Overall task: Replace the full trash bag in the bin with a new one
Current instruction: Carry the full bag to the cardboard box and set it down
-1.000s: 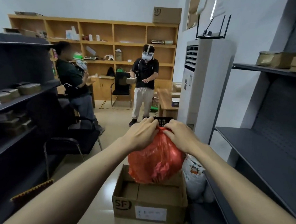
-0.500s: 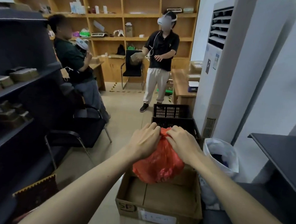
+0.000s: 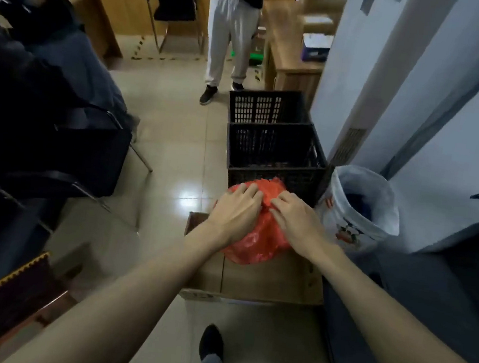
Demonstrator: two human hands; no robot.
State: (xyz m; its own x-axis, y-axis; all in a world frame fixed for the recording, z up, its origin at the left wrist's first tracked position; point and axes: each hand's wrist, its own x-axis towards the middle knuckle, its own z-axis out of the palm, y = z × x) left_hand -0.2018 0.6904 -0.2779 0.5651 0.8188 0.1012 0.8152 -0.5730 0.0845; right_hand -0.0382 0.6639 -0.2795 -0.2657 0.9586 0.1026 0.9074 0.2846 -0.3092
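Note:
A full red trash bag (image 3: 258, 242) hangs over an open cardboard box (image 3: 266, 281) on the floor. My left hand (image 3: 236, 210) and my right hand (image 3: 297, 220) both grip the gathered top of the bag, fingers meeting at its neck. To the right stands a round bin (image 3: 343, 222) lined with a white bag (image 3: 384, 196), something dark blue inside it.
Two black plastic crates (image 3: 273, 155) stand behind the box. A black chair (image 3: 88, 147) and dark shelving sit at left, a grey shelf unit at right. A person in light trousers (image 3: 229, 41) stands ahead; another sits at far left. My shoe (image 3: 211, 344) is below.
The view has tilted down toward the floor. Both hands have lowered the red bag toward the cardboard box while keeping hold of its top.

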